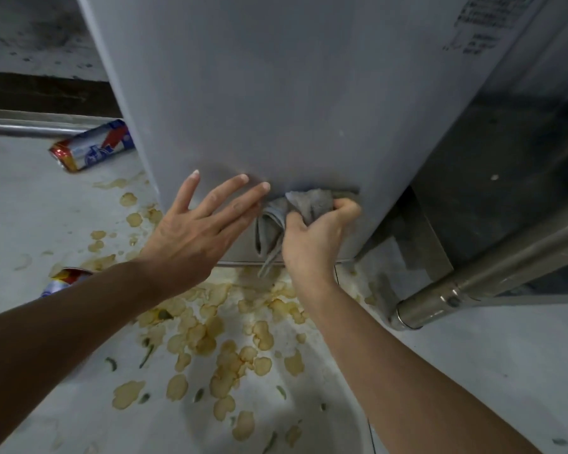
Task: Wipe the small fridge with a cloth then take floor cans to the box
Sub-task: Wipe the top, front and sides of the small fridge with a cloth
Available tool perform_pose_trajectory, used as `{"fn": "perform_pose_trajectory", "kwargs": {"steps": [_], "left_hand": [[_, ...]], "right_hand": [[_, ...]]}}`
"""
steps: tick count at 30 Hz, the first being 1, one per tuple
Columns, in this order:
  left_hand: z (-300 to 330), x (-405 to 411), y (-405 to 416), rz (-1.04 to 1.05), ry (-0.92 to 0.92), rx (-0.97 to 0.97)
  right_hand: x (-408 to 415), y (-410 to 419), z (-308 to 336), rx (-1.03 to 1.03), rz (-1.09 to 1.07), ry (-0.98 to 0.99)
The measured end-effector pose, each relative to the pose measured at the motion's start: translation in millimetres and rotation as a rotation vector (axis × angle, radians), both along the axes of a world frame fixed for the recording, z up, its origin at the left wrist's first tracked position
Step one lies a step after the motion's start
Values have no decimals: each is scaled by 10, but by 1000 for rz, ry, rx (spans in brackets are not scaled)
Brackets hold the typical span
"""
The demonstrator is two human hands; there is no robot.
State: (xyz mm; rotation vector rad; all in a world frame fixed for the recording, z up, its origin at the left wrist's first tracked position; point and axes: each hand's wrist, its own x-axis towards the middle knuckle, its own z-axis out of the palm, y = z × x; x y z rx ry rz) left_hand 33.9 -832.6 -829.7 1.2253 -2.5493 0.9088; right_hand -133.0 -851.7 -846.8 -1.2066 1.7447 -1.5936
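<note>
The right hand (315,234) grips a grey cloth (305,204) against the fridge (259,93) door's lower edge, while the left hand (194,231) presses flat, fingers straight.

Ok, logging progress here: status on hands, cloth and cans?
Left hand flat on fridge. Right hand grips cloth at its lower edge. Two cans on stained floor, not yet collected.

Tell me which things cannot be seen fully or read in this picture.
- Near can, head view: mostly hidden under the left forearm.
- Far can: one end behind the fridge.
- Fridge label: print too blurred to read.
- Box: not in view.
- Cloth: partly inside the right hand.
</note>
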Motion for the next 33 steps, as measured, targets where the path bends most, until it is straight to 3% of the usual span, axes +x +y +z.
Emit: {"fn": "perform_pose_trajectory", "kwargs": {"steps": [2, 4, 8, 10, 18, 21, 25, 28, 30, 33], "left_hand": [[5, 27, -3, -10, 5, -9], [-6, 81, 4, -2, 13, -11], [-51, 218, 95, 40, -48, 44], [-76, 271, 139, 58, -94, 80], [-87, 461, 183, 117, -31, 92], [-157, 642, 199, 136, -58, 130], [-187, 705, 209, 148, -98, 154], [-138, 694, 248, 159, -80, 168], [-86, 685, 271, 166, -27, 178], [-31, 712, 292, 189, 123, 196]], "right_hand": [[105, 37, -64, -95, -44, 56], [125, 78, -285, -62, -46, 77], [41, 69, -626, 476, -18, -123], [-11, 49, -643, 566, 14, -211], [304, 38, -181, 147, 75, -138], [455, 99, -438, 226, 76, -53], [610, 83, -644, 547, 114, -74], [649, -14, -579, 679, -21, -376], [675, -57, -443, 628, -18, -516], [786, -38, -203, 425, 100, -530]]}}
